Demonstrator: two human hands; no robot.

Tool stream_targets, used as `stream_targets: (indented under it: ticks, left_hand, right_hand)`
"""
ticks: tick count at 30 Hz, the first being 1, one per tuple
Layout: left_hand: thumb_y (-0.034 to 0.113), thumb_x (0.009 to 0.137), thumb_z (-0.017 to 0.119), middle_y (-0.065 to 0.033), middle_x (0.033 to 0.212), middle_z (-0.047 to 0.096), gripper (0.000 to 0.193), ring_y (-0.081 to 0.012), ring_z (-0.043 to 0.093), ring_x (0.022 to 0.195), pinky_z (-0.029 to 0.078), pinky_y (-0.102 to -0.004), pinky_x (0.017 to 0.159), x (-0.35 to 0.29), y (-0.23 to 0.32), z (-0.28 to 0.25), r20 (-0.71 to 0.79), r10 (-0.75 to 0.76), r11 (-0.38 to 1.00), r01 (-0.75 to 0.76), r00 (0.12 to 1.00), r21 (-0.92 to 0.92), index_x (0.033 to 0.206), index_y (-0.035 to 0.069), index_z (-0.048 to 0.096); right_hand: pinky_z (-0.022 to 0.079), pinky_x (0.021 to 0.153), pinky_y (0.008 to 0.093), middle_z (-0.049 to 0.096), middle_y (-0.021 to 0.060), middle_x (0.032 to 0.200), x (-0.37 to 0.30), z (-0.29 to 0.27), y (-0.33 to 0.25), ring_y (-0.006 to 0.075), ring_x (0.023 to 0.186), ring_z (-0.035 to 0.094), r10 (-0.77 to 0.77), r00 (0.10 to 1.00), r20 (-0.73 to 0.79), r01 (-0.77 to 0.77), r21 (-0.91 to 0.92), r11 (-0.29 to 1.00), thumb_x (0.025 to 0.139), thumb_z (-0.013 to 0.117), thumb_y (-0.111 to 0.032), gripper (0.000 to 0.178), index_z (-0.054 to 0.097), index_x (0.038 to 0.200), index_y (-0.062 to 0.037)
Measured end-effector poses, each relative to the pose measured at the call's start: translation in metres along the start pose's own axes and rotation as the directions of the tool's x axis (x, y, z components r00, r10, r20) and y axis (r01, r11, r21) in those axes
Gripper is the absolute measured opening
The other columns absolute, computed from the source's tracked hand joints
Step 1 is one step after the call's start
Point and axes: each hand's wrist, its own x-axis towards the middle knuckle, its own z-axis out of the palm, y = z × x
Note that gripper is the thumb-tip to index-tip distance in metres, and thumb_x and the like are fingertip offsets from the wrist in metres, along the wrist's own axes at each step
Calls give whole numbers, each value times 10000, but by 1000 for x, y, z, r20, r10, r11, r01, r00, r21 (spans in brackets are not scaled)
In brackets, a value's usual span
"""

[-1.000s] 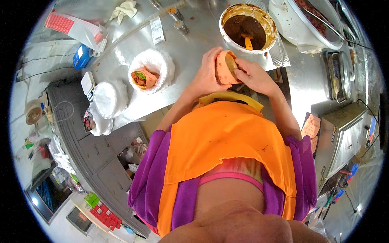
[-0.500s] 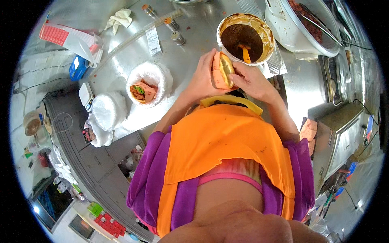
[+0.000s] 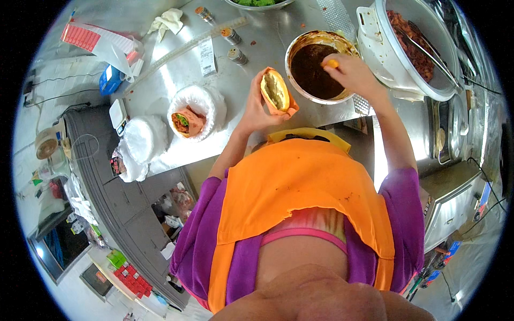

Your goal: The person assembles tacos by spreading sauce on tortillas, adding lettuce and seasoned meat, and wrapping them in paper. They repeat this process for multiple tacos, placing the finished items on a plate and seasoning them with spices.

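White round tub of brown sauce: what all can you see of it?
The round white tub, apparently plastic, stands upright on the shiny metal counter, holding dark brown sauce. Brown smears mark its inner wall. The person's right hand reaches over it, gripping an orange handle; whether either touches the tub is unclear.

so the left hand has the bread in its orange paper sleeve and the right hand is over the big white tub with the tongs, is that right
Not quite: the head view shows the right hand over the bucket of dark sauce, gripping an orange handle. The left hand does have the bread in its orange paper sleeve.
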Motion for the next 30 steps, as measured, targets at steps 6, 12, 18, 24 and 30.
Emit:
stream_targets:
  ticks: [6,12,18,24,30]
  left_hand:
    - [236,561,918,-67,1373,431,1159,-184,468,1262,393,-360,1060,10,-2,-2,-30,130,979,-123,991,166,1484,66,238]
    - [242,572,918,-75,1389,420,1104,-196,463,1274,400,-377,1066,23,-1,-5,24,175,968,-177,984,179,1460,82,282]
    - [261,565,905,-87,1338,448,1058,-212,467,1264,398,-382,1057,32,4,-8,30,200,960,-202,979,196,1430,74,325]
    - [274,543,889,-107,1312,458,1011,-249,481,1220,364,-373,1053,31,13,-11,20,255,916,-248,967,315,1384,44,379]
    - [278,515,901,-177,1328,429,1063,-351,433,1246,386,-418,1054,28,22,-14,96,374,789,-371,922,489,1387,23,349]
  right_hand:
    - [486,564,224,688,37,849,-24,-50,-17,105,649,637,521,845,-119,-319,671,670,968,586,-254,260,652,1122,-55]
    - [499,585,207,670,46,844,-41,-13,-36,78,686,635,528,819,-225,-231,714,662,957,613,-169,218,654,1130,-43]
    - [512,586,221,671,77,846,-57,-17,-49,104,671,637,618,747,-244,-247,761,599,968,590,-141,220,630,1134,-2]
    - [527,590,240,676,101,877,-52,-53,-137,116,652,632,473,814,-338,42,846,532,968,578,-114,206,624,1140,-10]
    - [536,644,256,689,116,934,-26,-24,-154,131,762,681,329,907,-265,-65,682,728,910,634,-63,172,623,1070,-3]
